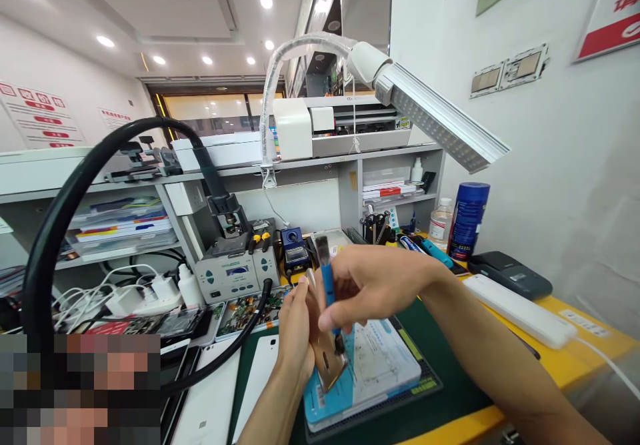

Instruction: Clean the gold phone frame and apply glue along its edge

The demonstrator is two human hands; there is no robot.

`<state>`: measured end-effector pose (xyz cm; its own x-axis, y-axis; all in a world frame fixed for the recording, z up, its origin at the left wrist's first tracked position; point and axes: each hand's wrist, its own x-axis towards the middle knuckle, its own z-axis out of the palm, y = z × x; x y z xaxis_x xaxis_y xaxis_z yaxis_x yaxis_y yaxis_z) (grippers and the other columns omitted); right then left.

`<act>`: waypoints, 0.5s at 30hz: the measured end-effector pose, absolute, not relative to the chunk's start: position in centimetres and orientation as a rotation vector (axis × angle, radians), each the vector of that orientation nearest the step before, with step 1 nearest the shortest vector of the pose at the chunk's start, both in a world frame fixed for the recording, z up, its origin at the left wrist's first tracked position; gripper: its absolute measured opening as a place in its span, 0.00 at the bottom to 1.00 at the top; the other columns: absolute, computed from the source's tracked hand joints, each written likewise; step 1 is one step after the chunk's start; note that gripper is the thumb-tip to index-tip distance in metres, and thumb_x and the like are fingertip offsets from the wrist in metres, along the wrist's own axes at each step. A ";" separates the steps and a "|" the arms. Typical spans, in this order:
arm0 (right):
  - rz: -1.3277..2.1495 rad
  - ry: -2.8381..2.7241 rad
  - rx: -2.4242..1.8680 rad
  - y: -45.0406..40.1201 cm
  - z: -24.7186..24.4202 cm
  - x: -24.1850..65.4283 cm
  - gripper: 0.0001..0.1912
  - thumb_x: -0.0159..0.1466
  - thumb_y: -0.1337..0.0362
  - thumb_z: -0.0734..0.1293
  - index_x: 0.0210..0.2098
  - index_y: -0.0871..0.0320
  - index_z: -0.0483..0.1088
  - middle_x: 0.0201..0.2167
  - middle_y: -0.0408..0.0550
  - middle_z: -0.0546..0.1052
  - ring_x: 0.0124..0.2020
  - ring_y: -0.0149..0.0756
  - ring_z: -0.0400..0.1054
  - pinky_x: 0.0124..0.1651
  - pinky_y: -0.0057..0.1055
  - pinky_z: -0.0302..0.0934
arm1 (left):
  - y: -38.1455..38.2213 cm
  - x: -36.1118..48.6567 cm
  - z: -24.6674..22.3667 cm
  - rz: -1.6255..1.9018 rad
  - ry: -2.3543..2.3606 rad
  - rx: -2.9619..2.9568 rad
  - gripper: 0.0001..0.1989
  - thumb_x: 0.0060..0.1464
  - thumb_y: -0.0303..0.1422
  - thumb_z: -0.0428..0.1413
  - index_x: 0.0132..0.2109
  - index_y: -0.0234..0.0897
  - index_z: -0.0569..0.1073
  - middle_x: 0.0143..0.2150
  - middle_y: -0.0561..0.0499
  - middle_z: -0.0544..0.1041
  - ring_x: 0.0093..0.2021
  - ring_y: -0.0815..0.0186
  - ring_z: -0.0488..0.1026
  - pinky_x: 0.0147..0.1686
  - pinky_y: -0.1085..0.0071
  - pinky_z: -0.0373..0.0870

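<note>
Two hands met over the near middle of the desk (480, 423), both occupied. The left hand (296, 331) gripped a gold-coloured panel (327, 368), shaped like a phone's back, along its left side; the right hand (367, 285) pinched a blue-handled brush (328, 286) between thumb and fingers. The brush stood almost upright, flat bristles at the top, its dark lower end down at the panel's right part; whether that end touched the surface could not be told.

Good handling here seemed to call for light, short strokes from the right wrist, with the left hand bracing the panel by its edges so that it neither flexed nor slid. Keeping the brush clear of the opening in the panel's near part looked prudent, and so did tilting the face toward the eyes.

As for position, the panel lay just right of the left hand and below the right hand's fingers, slanting down toward the near side. Its near end hung over or rested on the blue-and-white box (385, 365); the contact was unclear.
</note>
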<state>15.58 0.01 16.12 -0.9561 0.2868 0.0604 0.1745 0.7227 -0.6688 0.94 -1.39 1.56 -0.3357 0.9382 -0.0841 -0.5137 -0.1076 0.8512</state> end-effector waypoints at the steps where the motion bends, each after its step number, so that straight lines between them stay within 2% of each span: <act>1: 1.011 -2.819 -0.371 -0.3 16.2 15.5 0.14 0.67 0.59 0.69 0.29 0.62 0.75 0.23 0.45 0.79 0.24 0.30 0.73 0.25 0.22 0.64 | -1.4 1.0 1.7 1.673 0.999 0.605 0.22 0.47 0.51 0.68 0.32 0.36 0.74 0.26 0.53 0.75 0.28 0.64 0.74 0.26 0.70 0.68; 5: 0.875 -2.913 -0.425 0.0 16.0 15.0 0.18 0.68 0.61 0.69 0.23 0.62 0.74 0.20 0.44 0.78 0.21 0.28 0.71 0.24 0.21 0.62 | -1.2 1.0 1.5 1.623 0.989 0.597 0.20 0.54 0.49 0.64 0.31 0.35 0.73 0.24 0.54 0.74 0.23 0.67 0.71 0.21 0.72 0.66; 9: 0.870 -2.831 -0.537 1.6 15.4 14.8 0.16 0.69 0.58 0.67 0.30 0.63 0.75 0.25 0.48 0.81 0.21 0.30 0.72 0.22 0.23 0.63 | -1.1 0.9 0.8 1.602 1.012 0.574 0.15 0.65 0.44 0.58 0.39 0.34 0.74 0.29 0.56 0.74 0.24 0.72 0.70 0.24 0.74 0.69; 12: 0.869 -2.763 -0.598 3.0 15.0 15.0 0.16 0.69 0.56 0.66 0.34 0.63 0.75 0.27 0.49 0.81 0.21 0.31 0.73 0.22 0.24 0.64 | -1.0 0.8 0.5 1.601 1.041 0.552 0.13 0.65 0.41 0.58 0.40 0.34 0.75 0.32 0.56 0.75 0.27 0.71 0.73 0.28 0.72 0.72; 15: 0.864 -2.678 -0.642 4.4 14.6 15.0 0.14 0.69 0.56 0.66 0.35 0.62 0.74 0.27 0.47 0.80 0.20 0.30 0.72 0.23 0.24 0.64 | -0.9 0.9 0.4 1.594 1.037 0.549 0.14 0.61 0.43 0.63 0.41 0.34 0.77 0.35 0.53 0.78 0.31 0.69 0.75 0.32 0.72 0.71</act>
<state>14.99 4.36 14.63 -0.8703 0.4816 0.1030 0.3305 0.7263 -0.6027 0.89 -0.95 0.37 -0.2896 0.9421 -0.1687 -0.5358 -0.0135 0.8442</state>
